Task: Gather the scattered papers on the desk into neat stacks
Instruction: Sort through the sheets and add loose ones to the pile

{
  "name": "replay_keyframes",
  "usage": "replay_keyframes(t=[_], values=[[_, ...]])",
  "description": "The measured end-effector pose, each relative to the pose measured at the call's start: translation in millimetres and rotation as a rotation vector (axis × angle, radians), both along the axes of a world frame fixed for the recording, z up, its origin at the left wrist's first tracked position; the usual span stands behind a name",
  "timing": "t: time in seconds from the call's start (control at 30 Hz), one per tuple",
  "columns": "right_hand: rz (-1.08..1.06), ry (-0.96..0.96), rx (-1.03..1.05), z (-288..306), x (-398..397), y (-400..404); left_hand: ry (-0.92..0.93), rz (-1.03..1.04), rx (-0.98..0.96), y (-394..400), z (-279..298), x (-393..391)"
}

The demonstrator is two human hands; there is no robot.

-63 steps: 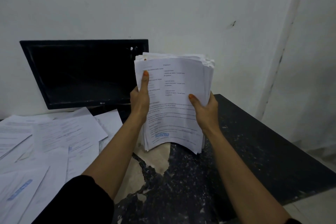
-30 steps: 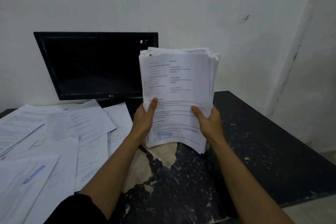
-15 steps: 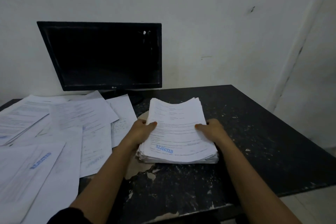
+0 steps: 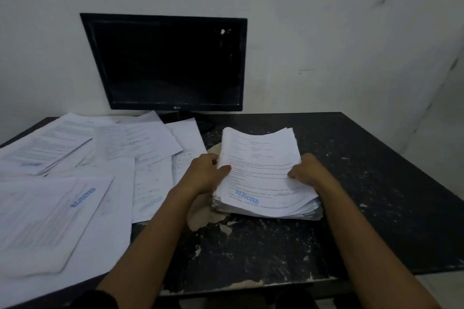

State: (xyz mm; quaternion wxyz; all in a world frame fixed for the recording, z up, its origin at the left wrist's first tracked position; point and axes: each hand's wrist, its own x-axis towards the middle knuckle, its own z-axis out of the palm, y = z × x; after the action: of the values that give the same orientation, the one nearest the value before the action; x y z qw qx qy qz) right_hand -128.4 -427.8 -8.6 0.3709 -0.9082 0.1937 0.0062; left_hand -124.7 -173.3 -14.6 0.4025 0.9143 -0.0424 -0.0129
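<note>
A thick stack of white printed papers (image 4: 261,170) lies flat on the black desk (image 4: 376,183), its top sheet stamped REJECTED in blue. My left hand (image 4: 206,173) grips the stack's left edge, thumb on top. My right hand (image 4: 307,170) holds the right edge, fingers curled over the top sheets. Loose scattered papers (image 4: 105,158) cover the left half of the desk, overlapping each other; one near sheet (image 4: 50,221) also carries a blue REJECTED stamp.
A black monitor (image 4: 170,63), switched off, stands at the back against the white wall. The desk surface is worn, with peeled patches (image 4: 203,216) beside the stack. The desk's front edge (image 4: 251,286) runs close to me; the right side borders a wall corner.
The stack was held upright on its lower edge with both hands; it has since been laid flat on the desk. My hands stay on its left and right edges.
</note>
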Motion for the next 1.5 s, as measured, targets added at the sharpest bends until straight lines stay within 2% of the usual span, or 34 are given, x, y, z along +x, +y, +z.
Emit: replay_keyframes(t=[0.1,0.23,0.33,0.43,0.5,0.57,0.67,0.7,0.83,1.03,1.23,1.4,1.5], values=[[0.027,0.082,-0.175,9.3,3.8,9.4,-0.134,0.114,0.05,34.8,4.6,-4.7],[-0.02,0.179,-0.577,21.5,5.8,48.5,-0.225,0.227,0.065,92.5,-1.8,-6.3],[0.138,0.141,-0.772,26.7,5.1,88.0,-0.273,0.299,0.11,120.7,-15.3,-7.0],[0.319,0.087,-0.969,26.3,3.2,138.6,-0.224,0.413,0.351,148.2,-32.8,-10.6],[0.415,0.049,-1.008,28.8,1.8,167.4,-0.155,0.426,0.458,158.0,-46.0,-14.0],[0.531,-0.019,-0.813,29.0,6.7,195.3,-0.135,0.417,0.423,162.9,-57.3,-15.5],[0.585,-0.033,-0.146,22.4,14.5,229.4,-0.165,0.423,0.418,162.6,-61.6,-14.9],[0.558,-0.031,-0.016,16.9,19.4,238.4,-0.173,0.427,0.42,161.4,-60.6,-15.7],[0.411,-0.003,0.297,7.3,35.7,260.6,-0.203,0.43,0.427,161.2,-60.3,-19.1],[0.264,-0.01,0.408,2.1,65.4,275.3,-0.298,0.447,0.317,164.0,-64.8,-19.2],[0.242,-0.08,0.268,-7.5,77.2,288.7,-0.348,0.453,0.243,165.5,-65.5,-19.2],[0.19,-0.087,0.342,-14.5,80.7,279.9,-0.404,0.442,0.186,163.7,-63.2,-22.3],[0.136,-0.059,0.483,-17.4,79.1,273.5,-0.411,0.429,0.222,162.3,-62.3,-24.0]])
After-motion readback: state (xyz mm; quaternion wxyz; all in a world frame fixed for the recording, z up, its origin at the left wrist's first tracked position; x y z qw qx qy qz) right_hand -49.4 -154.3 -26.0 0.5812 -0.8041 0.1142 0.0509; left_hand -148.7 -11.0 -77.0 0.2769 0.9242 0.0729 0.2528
